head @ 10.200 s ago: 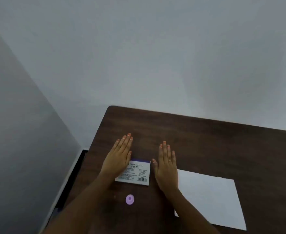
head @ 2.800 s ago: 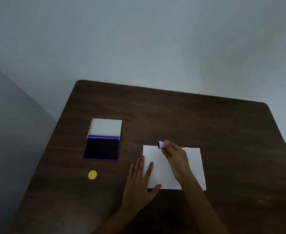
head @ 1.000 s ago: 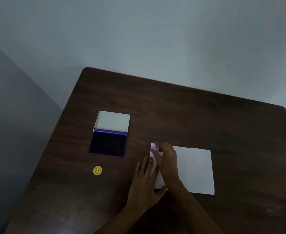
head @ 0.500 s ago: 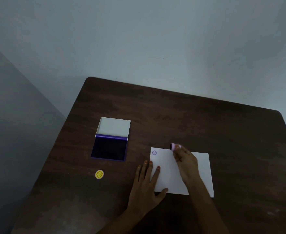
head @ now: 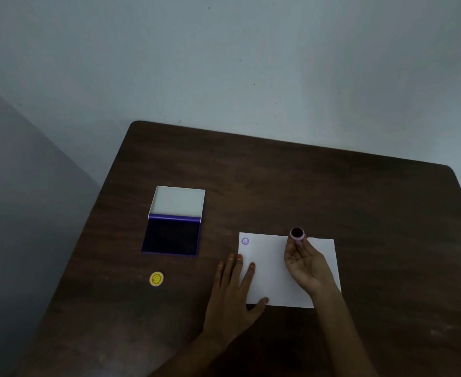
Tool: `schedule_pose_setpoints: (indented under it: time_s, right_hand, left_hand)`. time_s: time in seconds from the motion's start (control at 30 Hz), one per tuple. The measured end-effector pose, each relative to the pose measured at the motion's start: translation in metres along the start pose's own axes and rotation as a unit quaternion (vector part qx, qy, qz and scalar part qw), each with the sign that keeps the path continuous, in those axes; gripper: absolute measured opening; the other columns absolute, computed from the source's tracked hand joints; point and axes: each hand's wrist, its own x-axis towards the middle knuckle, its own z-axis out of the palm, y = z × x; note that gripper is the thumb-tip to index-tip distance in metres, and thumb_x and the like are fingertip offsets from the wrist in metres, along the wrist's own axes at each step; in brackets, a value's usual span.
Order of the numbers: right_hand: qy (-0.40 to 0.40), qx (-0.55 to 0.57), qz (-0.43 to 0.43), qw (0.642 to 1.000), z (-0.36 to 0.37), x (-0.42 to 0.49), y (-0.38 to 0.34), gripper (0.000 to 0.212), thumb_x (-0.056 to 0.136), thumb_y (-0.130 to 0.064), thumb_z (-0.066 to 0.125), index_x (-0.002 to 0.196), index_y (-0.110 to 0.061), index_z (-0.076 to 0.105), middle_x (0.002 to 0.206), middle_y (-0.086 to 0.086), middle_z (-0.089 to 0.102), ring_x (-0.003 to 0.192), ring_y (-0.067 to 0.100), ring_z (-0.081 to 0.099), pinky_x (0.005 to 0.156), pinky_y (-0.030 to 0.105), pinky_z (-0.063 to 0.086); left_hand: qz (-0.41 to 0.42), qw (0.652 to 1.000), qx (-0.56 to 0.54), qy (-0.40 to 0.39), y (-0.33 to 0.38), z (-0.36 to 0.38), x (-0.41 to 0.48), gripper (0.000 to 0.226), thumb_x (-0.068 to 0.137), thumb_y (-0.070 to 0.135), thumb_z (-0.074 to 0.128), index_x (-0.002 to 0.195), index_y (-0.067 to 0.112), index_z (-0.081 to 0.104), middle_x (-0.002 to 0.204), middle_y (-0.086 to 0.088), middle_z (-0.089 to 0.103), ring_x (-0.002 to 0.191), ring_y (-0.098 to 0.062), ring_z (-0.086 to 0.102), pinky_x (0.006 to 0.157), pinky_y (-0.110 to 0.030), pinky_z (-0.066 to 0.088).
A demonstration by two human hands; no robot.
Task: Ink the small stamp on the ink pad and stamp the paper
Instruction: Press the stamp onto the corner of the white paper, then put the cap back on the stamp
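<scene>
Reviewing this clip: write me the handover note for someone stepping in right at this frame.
Left hand: open, flat, pinning the paper's left edge to the table.
Right hand: holds the small purple stamp above the paper's far edge, its dark inked face turned up.
Ink pad: open, lid folded back, left of the paper. Yellow round cap lies near it.
Done: one purple print in the paper's far left corner.
Left: any further prints, then set the stamp down.
</scene>
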Motion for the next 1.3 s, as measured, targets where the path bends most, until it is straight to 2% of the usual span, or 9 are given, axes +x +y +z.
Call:
schedule_pose_setpoints:
  time_s: [0.2,0.33,0.47,0.63,0.73,0.83,0.93,1.07,1.3]
  right_hand:
    - [0.003,-0.011,0.002,1.0,0.0,0.003,0.004,0.014,0.085,-0.012,0.054,0.093,-0.003,0.059,0.093,0.011,0.064,0.086,0.018,0.062,0.062,0.027,0.057]
    - [0.004,-0.015,0.004,1.0,0.001,0.003,0.005,0.013,0.086,-0.013,0.053,0.093,-0.003,0.059,0.093,0.011,0.063,0.085,0.018,0.061,0.064,0.026,0.055]
    - [0.001,-0.025,-0.005,1.0,0.003,-0.002,0.01,0.014,0.087,-0.012,0.052,0.095,-0.003,0.059,0.094,0.012,0.063,0.084,0.018,0.061,0.06,0.026,0.057]
    - [-0.015,-0.059,-0.014,0.998,0.01,-0.013,0.02,0.013,0.087,-0.013,0.054,0.094,-0.003,0.06,0.093,0.013,0.065,0.077,0.019,0.067,0.056,0.025,0.058]
    - [-0.039,-0.075,-0.012,0.996,0.013,-0.02,0.032,0.012,0.086,-0.011,0.055,0.091,-0.003,0.062,0.079,0.014,0.072,0.063,0.018,0.071,0.057,0.026,0.058]
    - [-0.067,-0.094,-0.001,0.993,0.016,-0.027,0.048,0.012,0.085,-0.009,0.055,0.09,-0.002,0.064,0.073,0.014,0.075,0.065,0.016,0.072,0.058,0.025,0.059]
    - [-0.074,-0.116,0.007,0.99,0.019,-0.03,0.069,0.014,0.086,-0.008,0.054,0.096,-0.002,0.062,0.076,0.013,0.075,0.066,0.015,0.071,0.057,0.023,0.059]
    - [-0.045,-0.176,0.006,0.983,0.024,-0.032,0.102,0.017,0.084,-0.008,0.057,0.1,-0.004,0.06,0.096,0.013,0.065,0.084,0.018,0.064,0.055,0.022,0.057]
    - [-0.06,-0.23,0.033,0.971,0.023,-0.037,0.151,0.014,0.085,-0.003,0.054,0.095,-0.003,0.062,0.097,0.014,0.065,0.092,0.02,0.061,0.057,0.024,0.058]
  left_hand:
    - [0.003,1.0,-0.005,-0.006,-0.001,0.002,0.0,0.074,0.075,0.065,0.049,0.133,0.019,0.041,0.139,-0.015,0.045,0.128,-0.03,0.038,0.11,-0.034,-0.002]
    - [-0.001,1.0,-0.006,-0.015,-0.001,0.002,-0.001,0.074,0.077,0.067,0.04,0.133,0.019,0.042,0.139,-0.015,0.046,0.128,-0.031,0.039,0.109,-0.035,-0.003]
    - [0.011,1.0,0.004,0.013,-0.002,0.003,-0.001,0.074,0.077,0.066,0.046,0.135,0.021,0.037,0.141,-0.014,0.043,0.129,-0.03,0.038,0.109,-0.036,-0.004]
    - [-0.011,0.998,-0.039,0.052,-0.003,-0.005,-0.001,0.069,0.08,0.059,0.05,0.136,0.021,0.034,0.144,-0.013,0.038,0.133,-0.028,0.031,0.108,-0.057,0.003]
    - [-0.039,0.993,-0.069,0.092,-0.012,-0.021,-0.007,0.058,0.087,0.056,0.037,0.13,0.017,0.044,0.14,-0.014,0.044,0.13,-0.029,0.035,0.105,-0.056,0.007]
    - [-0.061,0.979,-0.092,0.172,-0.034,-0.037,-0.018,0.044,0.083,0.028,0.063,0.122,0.012,0.052,0.133,-0.015,0.051,0.125,-0.032,0.043,0.104,-0.049,0.019]
    - [-0.111,0.968,-0.103,0.2,-0.061,-0.05,-0.034,0.049,0.078,0.012,0.069,0.124,0.012,0.05,0.136,-0.013,0.048,0.128,-0.029,0.039,0.107,-0.043,0.018]
    - [-0.181,0.957,-0.118,0.192,-0.093,-0.06,-0.056,0.057,0.08,0.021,0.066,0.131,0.017,0.041,0.142,-0.008,0.039,0.131,-0.022,0.03,0.108,-0.037,0.02]
    - [-0.227,0.952,-0.163,0.127,-0.115,-0.067,-0.059,0.062,0.082,0.028,0.064,0.135,0.021,0.033,0.142,-0.005,0.035,0.125,-0.018,0.033,0.102,-0.034,0.032]
